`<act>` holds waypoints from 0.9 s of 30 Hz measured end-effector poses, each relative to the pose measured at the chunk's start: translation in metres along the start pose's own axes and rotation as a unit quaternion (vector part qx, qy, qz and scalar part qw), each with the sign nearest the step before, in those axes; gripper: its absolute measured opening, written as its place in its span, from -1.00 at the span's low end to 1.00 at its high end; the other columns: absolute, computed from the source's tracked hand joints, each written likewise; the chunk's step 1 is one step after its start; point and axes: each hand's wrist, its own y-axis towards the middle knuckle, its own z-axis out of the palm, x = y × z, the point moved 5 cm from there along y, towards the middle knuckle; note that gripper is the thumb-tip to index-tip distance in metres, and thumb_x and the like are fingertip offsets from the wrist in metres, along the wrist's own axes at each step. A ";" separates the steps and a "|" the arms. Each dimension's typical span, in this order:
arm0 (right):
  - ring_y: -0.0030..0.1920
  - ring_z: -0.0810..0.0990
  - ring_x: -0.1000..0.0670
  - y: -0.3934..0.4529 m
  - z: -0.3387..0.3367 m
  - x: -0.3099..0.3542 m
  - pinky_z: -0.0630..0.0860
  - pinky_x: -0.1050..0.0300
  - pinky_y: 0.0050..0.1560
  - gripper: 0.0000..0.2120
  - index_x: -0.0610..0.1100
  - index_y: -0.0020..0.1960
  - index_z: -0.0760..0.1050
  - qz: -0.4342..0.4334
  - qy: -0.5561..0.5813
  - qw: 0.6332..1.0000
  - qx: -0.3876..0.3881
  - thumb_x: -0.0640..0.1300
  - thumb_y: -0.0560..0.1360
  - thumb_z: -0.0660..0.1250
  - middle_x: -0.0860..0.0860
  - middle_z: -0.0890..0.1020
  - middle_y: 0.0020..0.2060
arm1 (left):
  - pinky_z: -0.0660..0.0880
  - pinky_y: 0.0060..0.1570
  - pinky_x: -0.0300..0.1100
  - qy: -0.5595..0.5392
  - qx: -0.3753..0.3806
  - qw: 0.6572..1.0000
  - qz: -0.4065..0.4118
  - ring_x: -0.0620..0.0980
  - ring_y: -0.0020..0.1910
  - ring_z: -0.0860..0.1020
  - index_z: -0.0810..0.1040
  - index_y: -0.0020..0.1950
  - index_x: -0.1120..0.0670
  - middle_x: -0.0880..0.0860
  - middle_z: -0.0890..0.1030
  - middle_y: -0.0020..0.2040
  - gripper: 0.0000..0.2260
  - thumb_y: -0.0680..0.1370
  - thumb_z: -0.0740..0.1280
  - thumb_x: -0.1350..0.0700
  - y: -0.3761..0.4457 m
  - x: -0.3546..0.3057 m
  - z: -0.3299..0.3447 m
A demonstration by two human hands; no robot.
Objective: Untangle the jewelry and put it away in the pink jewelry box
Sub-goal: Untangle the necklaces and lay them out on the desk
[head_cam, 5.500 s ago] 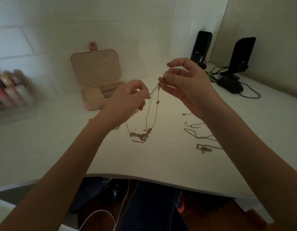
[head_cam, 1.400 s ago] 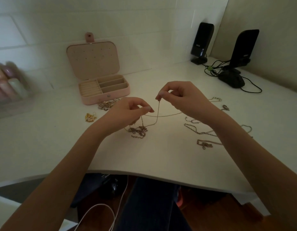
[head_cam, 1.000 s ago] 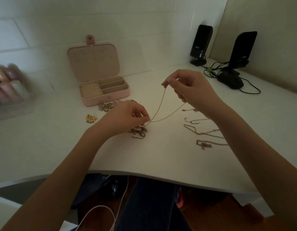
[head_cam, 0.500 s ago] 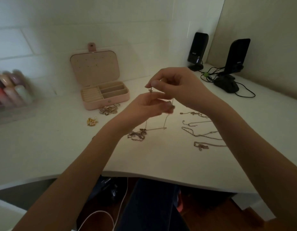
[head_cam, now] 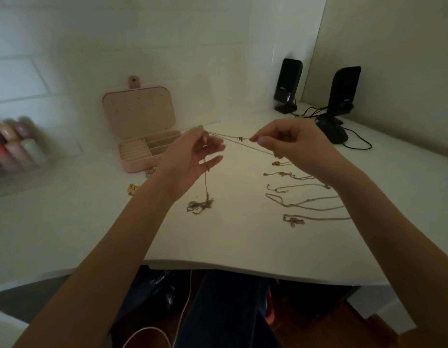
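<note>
White table (head_cam: 243, 242) runs into a tiled corner wall in dim light. Above it, my right hand (head_cam: 293, 144) pinches a thin chain (head_cam: 230, 138) between thumb and forefinger, just beside a small knot or charm on it, the other fingers curled in. My left hand (head_cam: 192, 159) is raised with the fingers loosely spread; the chain runs over its fingertips, stretched between both hands, and a strand drops from that hand to a tangled clump of jewelry (head_cam: 199, 205) lying on the table below. I cannot tell exactly which left fingers grip it. To the right, several separated chains (head_cam: 303, 202) lie side by side on the table. Farther back and left, the pink jewelry box (head_cam: 142, 129) stands open, lid upright, with a few small pieces (head_cam: 150, 172) just in front of it and a gold piece (head_cam: 132, 189) nearby. Two black speakers (head_cam: 288, 84) stand in the far right corner, and blurred bottles (head_cam: 14, 144) sit at the left edge.
</note>
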 end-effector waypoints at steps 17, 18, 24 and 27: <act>-0.21 0.66 0.09 -0.050 -0.025 -0.043 0.56 0.36 -0.10 -0.86 -0.12 0.00 0.65 0.083 0.033 0.996 -0.010 -0.22 0.45 0.40 -0.05 0.70 -0.18 | 0.47 0.10 0.07 -0.326 0.021 0.945 -0.023 0.01 -0.15 0.65 0.39 -0.33 0.11 0.02 0.64 -0.25 -0.71 0.60 0.14 0.14 -0.003 -0.012 0.033; -0.19 0.66 0.10 -0.053 -0.028 -0.044 0.55 0.39 -0.10 -0.85 -0.12 0.01 0.64 0.084 0.028 0.996 -0.010 -0.22 0.45 0.40 -0.03 0.70 -0.18 | 0.48 0.09 0.06 -0.342 0.030 0.939 -0.023 0.01 -0.19 0.65 0.40 -0.33 0.12 0.02 0.63 -0.27 -0.72 0.59 0.15 0.14 -0.004 -0.011 0.038; -0.13 0.65 0.16 -0.085 -0.044 -0.056 0.47 0.48 -0.12 -0.85 -0.16 -0.02 0.65 0.097 0.034 0.994 -0.032 -0.30 0.44 0.40 0.03 0.70 -0.12 | 0.43 -0.44 -0.26 -0.424 0.076 0.901 -0.050 -0.06 -0.53 0.36 0.37 -0.34 0.16 0.03 0.42 -0.42 -0.77 0.53 0.12 0.21 -0.010 0.010 0.074; -0.22 0.66 0.08 -0.106 -0.054 -0.069 0.55 0.37 -0.17 -0.83 -0.22 0.01 0.62 0.118 0.077 0.988 -0.057 -0.34 0.42 0.40 -0.13 0.69 -0.14 | 0.28 -0.55 -0.26 -0.415 0.108 0.898 -0.097 -0.08 -0.57 0.28 0.34 -0.33 0.14 0.00 0.36 -0.44 -0.84 0.46 0.14 0.21 -0.017 0.033 0.095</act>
